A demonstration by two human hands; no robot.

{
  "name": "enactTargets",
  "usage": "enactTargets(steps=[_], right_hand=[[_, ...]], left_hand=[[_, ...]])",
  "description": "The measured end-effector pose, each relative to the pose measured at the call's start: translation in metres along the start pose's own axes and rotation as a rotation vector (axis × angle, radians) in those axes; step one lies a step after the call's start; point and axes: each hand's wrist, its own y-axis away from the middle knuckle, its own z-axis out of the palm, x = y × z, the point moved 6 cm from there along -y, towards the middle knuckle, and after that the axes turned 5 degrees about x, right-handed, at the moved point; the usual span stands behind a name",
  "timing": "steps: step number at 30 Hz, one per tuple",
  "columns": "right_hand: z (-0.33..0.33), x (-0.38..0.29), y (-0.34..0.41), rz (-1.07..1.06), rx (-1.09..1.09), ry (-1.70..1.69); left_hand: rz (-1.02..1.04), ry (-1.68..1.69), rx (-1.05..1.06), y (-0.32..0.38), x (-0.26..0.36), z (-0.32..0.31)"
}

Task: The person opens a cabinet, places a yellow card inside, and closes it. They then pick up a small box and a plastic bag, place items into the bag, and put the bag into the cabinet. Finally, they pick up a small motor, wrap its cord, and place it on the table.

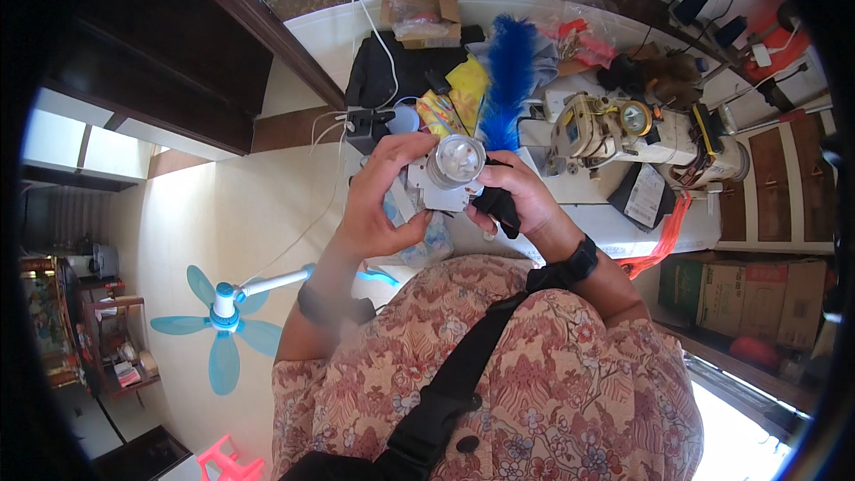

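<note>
Both hands hold, between them, a device with a round, clear, shiny lens-like cap [458, 159] and a pale flat body with a strap. On its left side, my left hand [384, 204] has its thumb and fingers at the edges of the body. From the right, my right hand [518, 194] grips it, with a black strap [497, 206] bunched in the fingers. A blue feather duster [509, 80] lies just beyond the device. Beside it is yellow patterned packaging [441, 113]. A plastic bag with blue print [427, 240] sits below the hands. The device's underside is hidden.
A sewing machine [621, 133] bearing a headlamp [635, 118] stands right on the table. An open cardboard box [427, 20] lies at the back. Red cords [664, 240] hang at the table's right edge. A blue-bladed fan [225, 317] stands at left, a pink stool [230, 461] below.
</note>
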Motion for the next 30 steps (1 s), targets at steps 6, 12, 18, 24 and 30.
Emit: enactTargets(steps=[6, 12, 18, 24, 30], right_hand=[[0.002, -0.002, -0.007, -0.051, -0.082, 0.035], [0.008, -0.034, 0.003, -0.623, -0.019, 0.706], [0.013, -0.044, 0.015, -0.979, 0.012, 1.105], [-0.001, -0.026, 0.002, -0.529, -0.075, 0.563], [-0.01, 0.027, -0.005, 0.193, -0.071, -0.203]], left_hand=[[0.005, -0.074, -0.046, 0.001, -0.005, 0.002], [-0.17, 0.257, 0.0, 0.006, -0.023, 0.007], [-0.301, 0.386, -0.047, 0.019, -0.03, 0.007], [-0.304, 0.425, -0.052, 0.018, -0.025, 0.008], [-0.184, 0.226, -0.057, 0.012, -0.012, 0.011]])
